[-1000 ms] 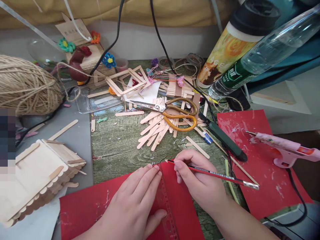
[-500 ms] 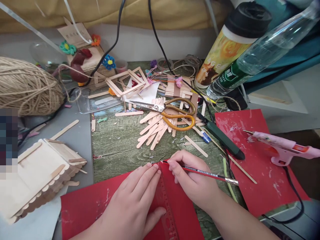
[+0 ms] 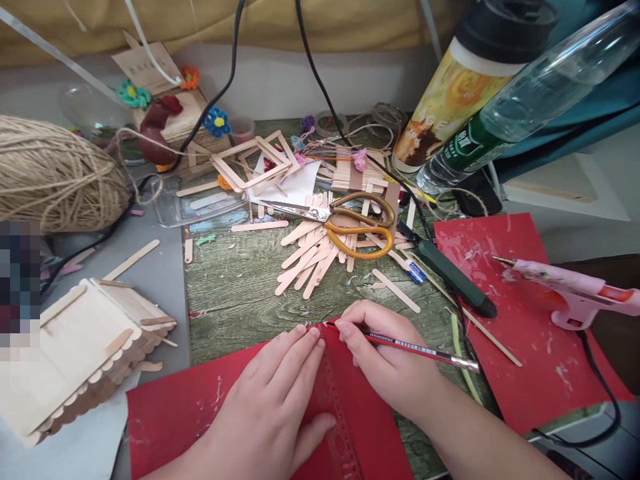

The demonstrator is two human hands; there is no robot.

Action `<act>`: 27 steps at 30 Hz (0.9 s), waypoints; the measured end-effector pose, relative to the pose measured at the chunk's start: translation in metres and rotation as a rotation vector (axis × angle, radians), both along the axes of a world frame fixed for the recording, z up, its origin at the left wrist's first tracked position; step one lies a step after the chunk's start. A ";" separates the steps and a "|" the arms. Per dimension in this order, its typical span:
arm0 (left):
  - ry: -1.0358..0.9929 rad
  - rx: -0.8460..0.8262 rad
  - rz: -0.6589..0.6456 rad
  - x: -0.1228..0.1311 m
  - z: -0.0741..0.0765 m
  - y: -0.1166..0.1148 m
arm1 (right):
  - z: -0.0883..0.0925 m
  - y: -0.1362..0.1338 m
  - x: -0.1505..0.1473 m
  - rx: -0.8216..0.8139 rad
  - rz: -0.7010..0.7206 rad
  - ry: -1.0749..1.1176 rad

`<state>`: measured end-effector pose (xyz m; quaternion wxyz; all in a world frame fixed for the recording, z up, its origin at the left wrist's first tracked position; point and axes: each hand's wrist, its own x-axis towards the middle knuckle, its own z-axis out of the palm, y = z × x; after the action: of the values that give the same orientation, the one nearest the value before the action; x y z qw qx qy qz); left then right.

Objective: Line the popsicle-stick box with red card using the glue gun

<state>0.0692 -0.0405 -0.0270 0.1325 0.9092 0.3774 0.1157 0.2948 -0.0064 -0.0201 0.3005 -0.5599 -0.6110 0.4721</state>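
Observation:
A sheet of red card (image 3: 170, 407) lies at the front of the table, with a clear ruler (image 3: 341, 427) across it. My left hand (image 3: 273, 393) rests flat on the ruler and the card, fingers stretched out and pointing away from me. In my right hand (image 3: 383, 353) is a red and black pencil (image 3: 417, 348), pinched near its point. That point touches the card's far edge, just right of my left fingertips, beside the end of the ruler. Part of the ruler is hidden under my left hand.
Beyond the card lie scissors (image 3: 357, 223) on craft sticks (image 3: 315, 267). A pink glue gun (image 3: 565, 287) rests on another red sheet (image 3: 525, 380) at right, near a dark green-handled tool (image 3: 455, 277). Left are a craft-stick house (image 3: 75, 353) and twine (image 3: 55, 173). Bottles (image 3: 450, 93) stand behind.
The whole view has shifted slightly, so things appear a little further right. Both hands, the pencil and the ruler keep nearly the same place on the red card.

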 end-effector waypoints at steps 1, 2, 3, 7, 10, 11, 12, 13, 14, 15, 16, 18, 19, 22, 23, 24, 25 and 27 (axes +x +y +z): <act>0.001 -0.001 0.001 0.000 0.000 0.000 | 0.000 0.000 0.000 -0.002 0.002 0.004; 0.002 -0.001 0.002 0.000 0.000 0.000 | 0.000 0.000 0.000 -0.004 0.002 0.005; 0.004 0.001 0.002 0.000 0.000 -0.001 | 0.000 0.000 0.000 -0.006 0.003 0.005; 0.019 0.008 -0.008 -0.001 0.000 -0.001 | 0.000 0.000 0.000 -0.011 0.000 0.003; 0.025 0.005 -0.010 -0.001 -0.001 -0.001 | -0.001 0.000 0.001 -0.012 0.003 0.011; 0.026 0.002 -0.009 -0.001 -0.001 -0.001 | -0.001 0.000 0.001 -0.011 0.005 0.012; 0.026 -0.002 -0.008 0.000 -0.001 -0.001 | -0.001 0.000 0.001 -0.008 0.006 0.013; 0.026 -0.007 -0.006 0.000 -0.001 -0.001 | -0.001 0.000 0.002 -0.005 0.007 0.011; 0.025 -0.011 -0.004 0.000 -0.001 -0.001 | 0.000 0.000 0.002 0.000 0.008 0.010; 0.022 -0.014 -0.003 0.000 -0.001 -0.001 | 0.000 0.000 0.002 0.004 0.009 0.009; 0.019 -0.017 -0.003 0.000 -0.001 -0.001 | 0.000 0.000 0.002 0.008 0.011 0.010; 0.016 -0.020 -0.003 0.000 -0.001 -0.002 | 0.000 0.001 0.002 0.009 0.015 0.015; 0.016 -0.022 -0.003 0.000 -0.001 -0.002 | 0.001 0.001 0.002 0.008 0.016 0.018; 0.024 -0.021 -0.009 0.000 0.000 -0.003 | 0.001 0.000 0.002 0.007 0.018 0.012; 0.025 -0.020 -0.012 0.000 0.000 -0.003 | 0.001 0.000 0.002 0.010 0.015 0.017; 0.024 -0.020 -0.013 0.000 0.000 -0.003 | 0.001 0.000 0.003 0.012 0.007 0.030; 0.023 -0.020 -0.013 0.000 0.000 -0.003 | 0.000 -0.001 0.003 0.013 -0.008 0.052; 0.020 -0.022 -0.009 0.000 0.000 -0.003 | -0.001 -0.002 0.004 0.009 -0.056 0.111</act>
<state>0.0691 -0.0432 -0.0273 0.1394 0.9105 0.3757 0.1018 0.2993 -0.0082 -0.0212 0.3494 -0.5483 -0.5798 0.4910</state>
